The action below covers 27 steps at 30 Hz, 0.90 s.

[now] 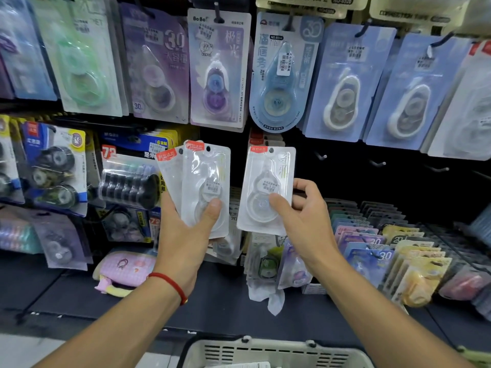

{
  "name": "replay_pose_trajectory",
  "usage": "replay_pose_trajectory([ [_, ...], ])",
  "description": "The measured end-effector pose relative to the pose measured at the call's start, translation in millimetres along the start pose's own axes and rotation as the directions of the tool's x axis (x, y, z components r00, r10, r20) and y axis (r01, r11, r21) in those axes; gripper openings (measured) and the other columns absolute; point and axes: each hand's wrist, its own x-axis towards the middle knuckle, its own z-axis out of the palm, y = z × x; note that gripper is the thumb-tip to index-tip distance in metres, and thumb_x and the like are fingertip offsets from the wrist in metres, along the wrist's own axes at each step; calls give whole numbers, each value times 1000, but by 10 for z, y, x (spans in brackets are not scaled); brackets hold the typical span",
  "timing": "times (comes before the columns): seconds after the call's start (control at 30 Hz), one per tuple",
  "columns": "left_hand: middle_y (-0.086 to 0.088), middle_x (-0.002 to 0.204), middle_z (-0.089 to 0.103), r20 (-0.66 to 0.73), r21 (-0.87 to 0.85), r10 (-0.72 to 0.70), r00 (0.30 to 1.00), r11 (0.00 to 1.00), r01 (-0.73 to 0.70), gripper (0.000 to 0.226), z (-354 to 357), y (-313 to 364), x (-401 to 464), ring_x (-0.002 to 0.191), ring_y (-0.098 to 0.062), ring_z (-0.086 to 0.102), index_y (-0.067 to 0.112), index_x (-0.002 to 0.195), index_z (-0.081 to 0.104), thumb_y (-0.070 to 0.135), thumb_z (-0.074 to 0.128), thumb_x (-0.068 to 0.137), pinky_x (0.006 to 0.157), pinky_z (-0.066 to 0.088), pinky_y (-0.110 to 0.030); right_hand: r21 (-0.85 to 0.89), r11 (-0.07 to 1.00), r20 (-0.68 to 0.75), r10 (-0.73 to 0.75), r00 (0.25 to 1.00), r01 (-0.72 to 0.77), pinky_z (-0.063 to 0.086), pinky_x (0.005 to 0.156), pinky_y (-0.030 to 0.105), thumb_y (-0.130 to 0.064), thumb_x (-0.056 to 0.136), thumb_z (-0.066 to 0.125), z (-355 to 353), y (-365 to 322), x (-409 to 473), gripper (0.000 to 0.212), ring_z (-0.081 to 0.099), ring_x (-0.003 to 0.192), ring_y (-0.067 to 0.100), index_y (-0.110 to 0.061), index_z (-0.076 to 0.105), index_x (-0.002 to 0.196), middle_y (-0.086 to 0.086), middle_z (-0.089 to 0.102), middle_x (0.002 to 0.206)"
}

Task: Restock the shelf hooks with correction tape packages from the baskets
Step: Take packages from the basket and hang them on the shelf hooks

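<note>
The dark display wall [265, 139] in front of you is the biggest thing here — hung thick with glossy blister packs on stiff printed cards, lilac, mint and pale blue, each with a rounded teardrop shell of clear plastic. Below the upper row, to the right of your hands, a few bare metal hooks [322, 156] stick out of the dark panel, thin and shiny at the tips. Under them the flat dark shelf [212, 296] carries upright rows of card packs [372, 243] in yellow, pink and blue on the right and a soft lilac pouch [125, 266] on the left. At the bottom edge sits the beige plastic basket [273, 353], its rim slotted with vents.

Your left hand [186, 235] grips a small stack of white packs [204, 187] — smooth translucent shells on pale cards with red-orange corner labels — thumb pressed across the front, fingers hidden behind. A red cord bracelet [170, 285] circles that wrist. Your right hand [303, 221] pinches a single white pack [268, 187] of the same kind, thumb on the round bulge of the shell, fingers curled round the right edge. Both are held upright and apart before the wall; whether the single pack's hanging hole meets any hook cannot be told. The stack covers part of the black tape rolls [127, 187] hanging to its left.
</note>
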Motion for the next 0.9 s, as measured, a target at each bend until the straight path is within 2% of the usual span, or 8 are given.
replay_pose_trajectory([
  [0.13,19,125,71,-7,12,10,1000,1000,-10,68,-12,-15,8,115,-7,71,43,138,51,43,86,80,101,58,-45,-24,999,-19,-23,1000,22,65,69,33,-32,97,73,3,-9,3,28,78,83,12,-34,56,118,-12,80,95],
  [0.23,20,125,71,-8,30,16,1000,999,-15,71,-16,-24,20,113,-4,70,40,141,50,39,84,79,100,58,-39,-223,974,-53,26,998,-37,56,68,25,-45,96,72,-35,51,44,38,73,85,3,-29,57,127,-8,78,94],
  [0.3,19,125,71,-1,31,6,1000,1000,-6,71,-3,-29,19,112,-4,71,39,140,52,37,84,76,98,59,-37,-510,851,-53,112,992,-123,50,86,24,-53,97,66,-61,122,65,63,64,115,8,-21,45,147,-1,66,131],
  [0.37,17,122,73,14,16,-21,1000,1000,21,66,15,-41,8,110,-5,72,40,134,56,35,84,74,95,61,-38,-643,755,-28,145,989,-129,46,101,37,-52,99,62,-47,167,38,70,50,134,23,-21,32,155,4,44,150],
  [0.5,9,123,75,114,-16,-77,991,997,79,58,65,-36,-51,111,-17,75,41,126,61,44,88,75,82,64,-48,-371,927,193,135,972,-55,55,92,35,-47,100,63,55,87,-12,33,64,105,2,-27,63,127,-16,67,117],
  [0.63,4,119,75,167,-25,-102,981,994,108,53,108,-21,-101,104,-24,77,44,118,63,47,91,73,64,64,-42,-233,973,329,75,941,4,59,87,31,-34,103,64,114,19,-58,16,71,100,5,-30,74,115,-18,77,107],
  [0.77,4,121,76,183,7,-103,978,995,104,60,99,-36,-104,110,-21,75,31,127,59,35,92,77,85,64,-53,-227,972,333,24,943,55,56,76,21,-37,98,70,77,30,-85,21,72,93,4,-31,74,118,-18,77,106],
  [0.9,4,122,75,199,7,-110,974,994,111,59,93,-22,-96,112,-23,75,33,127,58,37,89,78,85,64,-54,-154,988,221,43,974,-9,59,75,25,-29,96,73,76,106,-79,16,75,90,8,-24,69,111,-12,78,101],
])
